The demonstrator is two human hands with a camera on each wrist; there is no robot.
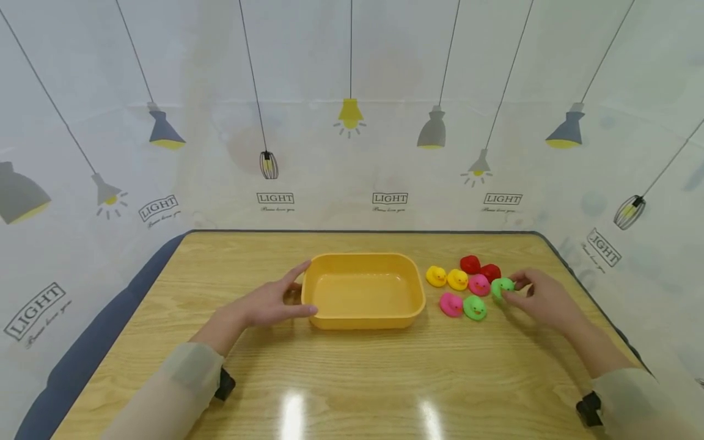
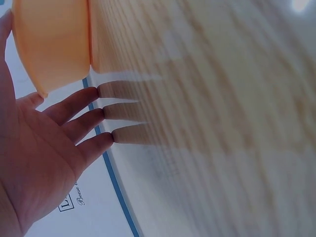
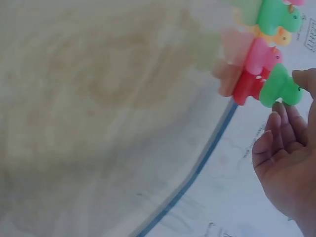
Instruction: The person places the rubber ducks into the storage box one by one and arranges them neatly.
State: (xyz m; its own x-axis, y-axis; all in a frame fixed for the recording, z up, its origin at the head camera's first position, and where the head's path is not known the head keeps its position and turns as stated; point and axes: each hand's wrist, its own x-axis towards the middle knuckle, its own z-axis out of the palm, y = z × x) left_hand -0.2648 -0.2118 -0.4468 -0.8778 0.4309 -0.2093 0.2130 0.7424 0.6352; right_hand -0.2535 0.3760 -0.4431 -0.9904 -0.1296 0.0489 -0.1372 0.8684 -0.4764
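Note:
A yellow rectangular plastic basin point(image 1: 363, 322) stands on the wooden table. My left hand point(image 1: 275, 304) is at its left end, thumb along the near corner and index finger by the far one. In the left wrist view, the other fingers point(image 2: 81, 126) of that hand reach out straight toward the tabletop beside the basin wall point(image 2: 54, 44). On the right, my right hand point(image 1: 541, 299) pinches a green rubber duck point(image 1: 502, 287) between thumb and fingers. The right wrist view shows this green duck point(image 3: 279, 89) above the fingertips, beside a red duck and a pink one.
Between basin and right hand sit two yellow ducks point(image 1: 436, 276), two red ducks point(image 1: 470, 264), two pink ducks point(image 1: 451, 304) and another green duck point(image 1: 475, 307). A pale curtain point(image 1: 352, 171) printed with lamps surrounds the table point(image 1: 357, 379), whose edge has dark blue trim.

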